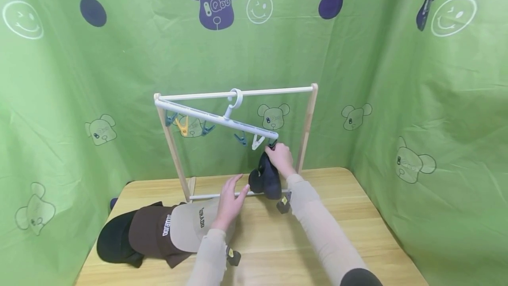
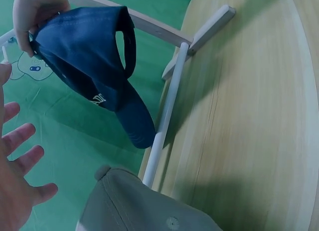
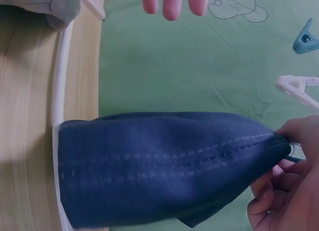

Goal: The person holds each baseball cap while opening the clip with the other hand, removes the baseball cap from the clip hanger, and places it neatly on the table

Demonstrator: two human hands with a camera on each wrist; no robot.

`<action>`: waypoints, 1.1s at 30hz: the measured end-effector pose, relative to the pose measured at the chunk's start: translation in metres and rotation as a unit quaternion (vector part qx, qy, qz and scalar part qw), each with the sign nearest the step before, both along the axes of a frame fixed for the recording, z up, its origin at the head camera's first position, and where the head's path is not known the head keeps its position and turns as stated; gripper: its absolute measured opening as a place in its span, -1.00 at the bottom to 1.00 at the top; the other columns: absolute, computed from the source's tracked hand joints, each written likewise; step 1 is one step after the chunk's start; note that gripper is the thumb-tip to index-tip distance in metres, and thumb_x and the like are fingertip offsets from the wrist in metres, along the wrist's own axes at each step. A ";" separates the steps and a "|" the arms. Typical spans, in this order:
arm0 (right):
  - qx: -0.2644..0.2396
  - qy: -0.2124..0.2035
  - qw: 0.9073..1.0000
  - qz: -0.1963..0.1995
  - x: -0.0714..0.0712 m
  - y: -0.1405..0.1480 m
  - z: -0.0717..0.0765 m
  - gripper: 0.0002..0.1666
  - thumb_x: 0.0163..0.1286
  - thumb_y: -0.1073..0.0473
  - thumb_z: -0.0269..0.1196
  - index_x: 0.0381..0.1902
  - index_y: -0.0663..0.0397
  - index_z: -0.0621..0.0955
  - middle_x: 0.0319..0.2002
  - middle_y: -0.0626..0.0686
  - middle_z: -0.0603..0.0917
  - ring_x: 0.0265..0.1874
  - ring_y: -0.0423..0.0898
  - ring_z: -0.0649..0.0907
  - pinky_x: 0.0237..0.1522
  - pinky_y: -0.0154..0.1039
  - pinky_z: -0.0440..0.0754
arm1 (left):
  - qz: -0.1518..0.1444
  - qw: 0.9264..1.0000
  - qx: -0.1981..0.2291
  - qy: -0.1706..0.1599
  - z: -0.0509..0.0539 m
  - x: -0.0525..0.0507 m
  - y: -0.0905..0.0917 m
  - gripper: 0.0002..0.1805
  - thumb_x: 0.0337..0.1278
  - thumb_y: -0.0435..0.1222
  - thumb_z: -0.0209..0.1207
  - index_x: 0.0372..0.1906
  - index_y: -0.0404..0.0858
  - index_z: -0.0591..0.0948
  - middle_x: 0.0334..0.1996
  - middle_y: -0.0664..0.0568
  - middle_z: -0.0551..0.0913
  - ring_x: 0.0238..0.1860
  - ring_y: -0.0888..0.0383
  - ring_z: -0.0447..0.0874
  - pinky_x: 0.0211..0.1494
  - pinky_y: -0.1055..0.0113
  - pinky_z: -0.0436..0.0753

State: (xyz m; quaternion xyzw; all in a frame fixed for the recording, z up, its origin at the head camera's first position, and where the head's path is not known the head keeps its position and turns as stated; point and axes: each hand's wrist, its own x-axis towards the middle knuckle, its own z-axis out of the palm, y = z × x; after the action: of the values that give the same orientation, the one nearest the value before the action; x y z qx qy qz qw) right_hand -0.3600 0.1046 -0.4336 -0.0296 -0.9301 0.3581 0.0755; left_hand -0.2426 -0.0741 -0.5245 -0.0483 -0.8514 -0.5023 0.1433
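A dark navy baseball cap [image 1: 271, 181] hangs at the right end of a pale blue clip hanger [image 1: 252, 128], its crown pinched in my right hand [image 1: 281, 159]. In the right wrist view the fingers and thumb hold the gathered cap top [image 3: 174, 166]; whether the end clip grips the cloth is hidden. Fingers spread, my left hand [image 1: 229, 204] is held left of the navy cap, apart from it and above a beige cap [image 1: 194, 224]. The left wrist view shows the navy cap's brim [image 2: 135, 116] pointing down by the rack's lower bar.
A wooden rack [image 1: 309, 122] carries the tilted hanger by its hook [image 1: 237, 98]. Along the hanger dangle several clips, among them a yellow one [image 1: 183, 126] and a white one [image 1: 257, 141]. Left on the table [image 1: 337, 215], a brown cap [image 1: 148, 233] and a black cap [image 1: 115, 237] overlap the beige one.
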 end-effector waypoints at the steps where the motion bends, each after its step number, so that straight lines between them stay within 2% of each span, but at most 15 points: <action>1: -0.005 0.002 1.000 0.000 0.000 0.001 0.001 -0.56 0.31 -0.15 0.14 -0.63 -0.03 0.40 -0.57 0.04 0.55 -0.55 -0.02 0.52 -0.58 -0.26 0.35 | -0.001 1.000 -0.001 -0.001 0.000 0.000 0.001 -0.38 0.26 0.11 0.11 0.36 0.00 0.39 0.38 -0.03 0.39 0.42 -0.06 0.29 0.48 -0.10 0.26; 8: -0.019 0.012 1.000 0.008 0.002 0.007 0.005 -0.57 0.30 -0.09 0.17 -0.66 -0.01 0.42 -0.60 0.01 0.53 -0.57 -0.05 0.49 -0.54 -0.29 0.39 | -0.009 1.000 -0.003 -0.001 0.000 0.000 0.005 -0.37 0.27 0.13 0.09 0.37 -0.01 0.39 0.39 -0.04 0.38 0.42 -0.07 0.29 0.47 -0.12 0.26; 13: -0.030 0.028 0.999 0.015 0.001 0.010 0.006 -0.57 0.27 -0.01 0.19 -0.72 -0.03 0.36 -0.70 -0.06 0.43 -0.64 -0.10 0.44 -0.58 -0.32 0.38 | -0.015 1.000 -0.016 0.017 0.002 -0.001 0.007 -0.39 0.29 0.06 0.12 0.35 -0.09 0.41 0.35 -0.09 0.43 0.39 -0.10 0.33 0.46 -0.10 0.29; 19: -0.042 0.027 0.999 0.022 0.005 0.011 0.011 -0.57 0.25 -0.01 0.21 -0.73 -0.06 0.34 -0.74 -0.10 0.38 -0.68 -0.14 0.39 -0.61 -0.34 0.37 | -0.015 0.999 -0.017 0.030 0.002 -0.002 0.010 -0.41 0.28 0.03 0.14 0.33 -0.13 0.43 0.32 -0.11 0.46 0.36 -0.11 0.37 0.45 -0.08 0.32; 25: -0.038 0.019 0.999 0.026 0.009 0.012 0.016 -0.59 0.24 -0.03 0.23 -0.70 -0.01 0.43 -0.70 -0.07 0.47 -0.65 -0.13 0.44 -0.60 -0.35 0.40 | -0.019 0.998 -0.026 0.056 0.004 -0.006 0.016 -0.41 0.28 0.02 0.15 0.32 -0.17 0.45 0.29 -0.15 0.50 0.33 -0.13 0.41 0.43 -0.06 0.35; 33: -0.036 0.007 0.999 0.026 0.014 0.013 0.019 -0.63 0.24 -0.04 0.23 -0.63 0.07 0.53 -0.61 0.00 0.58 -0.63 -0.13 0.49 -0.58 -0.35 0.41 | -0.030 0.998 -0.034 0.048 0.011 -0.010 0.023 -0.35 0.26 0.11 0.12 0.34 -0.14 0.43 0.32 -0.11 0.46 0.37 -0.10 0.37 0.45 -0.05 0.33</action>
State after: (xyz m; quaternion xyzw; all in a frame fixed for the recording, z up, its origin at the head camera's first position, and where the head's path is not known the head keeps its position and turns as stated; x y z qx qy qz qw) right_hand -0.3460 0.1179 -0.4147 -0.0054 -0.9167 0.3930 0.0714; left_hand -0.2521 -0.0511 -0.5137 -0.1025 -0.8582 -0.4741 0.1677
